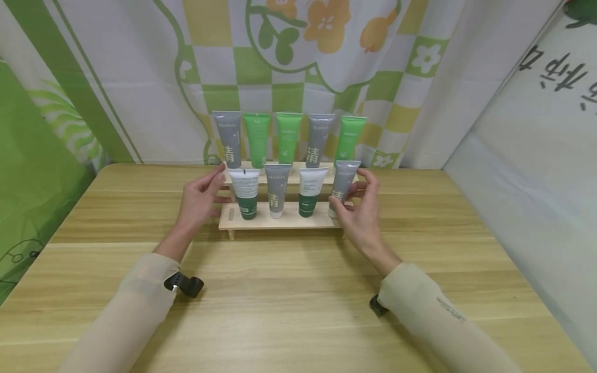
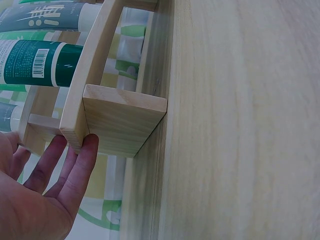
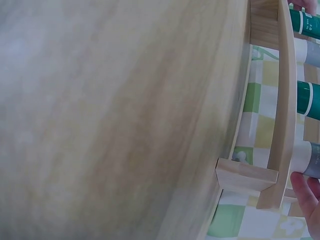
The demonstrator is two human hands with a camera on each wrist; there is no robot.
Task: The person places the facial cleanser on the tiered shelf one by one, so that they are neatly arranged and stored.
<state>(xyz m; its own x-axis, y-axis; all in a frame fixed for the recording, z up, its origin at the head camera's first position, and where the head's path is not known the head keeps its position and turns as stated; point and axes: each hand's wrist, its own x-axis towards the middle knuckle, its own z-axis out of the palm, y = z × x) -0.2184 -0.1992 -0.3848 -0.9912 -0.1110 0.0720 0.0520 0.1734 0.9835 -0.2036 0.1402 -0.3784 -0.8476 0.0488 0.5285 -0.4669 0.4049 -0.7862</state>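
Note:
A two-step wooden rack [image 1: 284, 223] carries squeeze tubes in two rows. On the front step stand a white-and-green tube [image 1: 245, 192], a grey tube [image 1: 277, 189], another white-and-green tube [image 1: 310, 190] and, at the right end, a second grey tube [image 1: 345, 176]. My right hand [image 1: 366, 220] holds that end tube low down, thumb in front and fingers at its right side. In the right wrist view, a fingertip touches its white cap [image 3: 301, 156]. At the rack's left end is my left hand [image 1: 199, 202]; in the left wrist view its extended fingers [image 2: 82, 167] touch the wooden end.
Grey and green tubes [image 1: 289, 137] line the back step. Behind the rack hangs a checked, flowered curtain [image 1: 252, 67]. The wooden table [image 1: 280, 300] extends in front, with a white panel [image 1: 527, 155] at its right and green cloth [image 1: 32, 155] at its left.

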